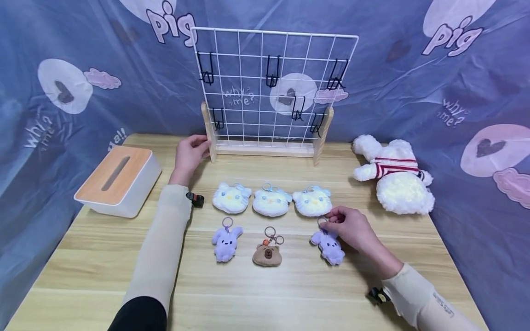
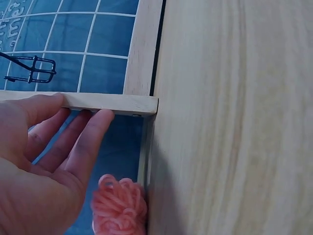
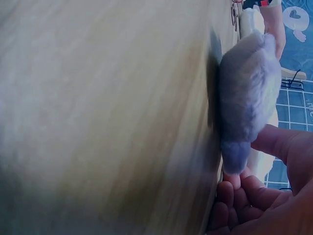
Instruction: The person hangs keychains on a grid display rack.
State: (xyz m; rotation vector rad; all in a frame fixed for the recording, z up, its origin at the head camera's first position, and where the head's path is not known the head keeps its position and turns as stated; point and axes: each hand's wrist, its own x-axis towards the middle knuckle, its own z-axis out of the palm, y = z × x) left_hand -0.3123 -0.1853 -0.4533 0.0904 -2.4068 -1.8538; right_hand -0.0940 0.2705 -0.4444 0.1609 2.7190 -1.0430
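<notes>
My left hand [image 1: 189, 154] pinches the left wooden upright [image 2: 115, 103] of a white wire grid rack [image 1: 265, 87], thumb on one side and fingers on the other. At the right, my right hand [image 1: 352, 227] pinches the top of a purple plush keychain [image 1: 331, 249] near its ring; in the right wrist view the plush [image 3: 247, 88] hides part of the fingertips. A brown bear-like plush keychain [image 1: 267, 255] and another purple plush keychain [image 1: 226, 244] lie to its left. Behind them lie three white cat-face plush keychains [image 1: 270, 202] in a row.
Several black hooks [image 1: 272, 72] hang on the grid. A white tissue box with a wooden lid [image 1: 118, 179] stands at the left, and a white plush toy in a striped top [image 1: 397, 172] lies at the right. Pink yarn [image 2: 120, 205] shows beside the rack in the left wrist view.
</notes>
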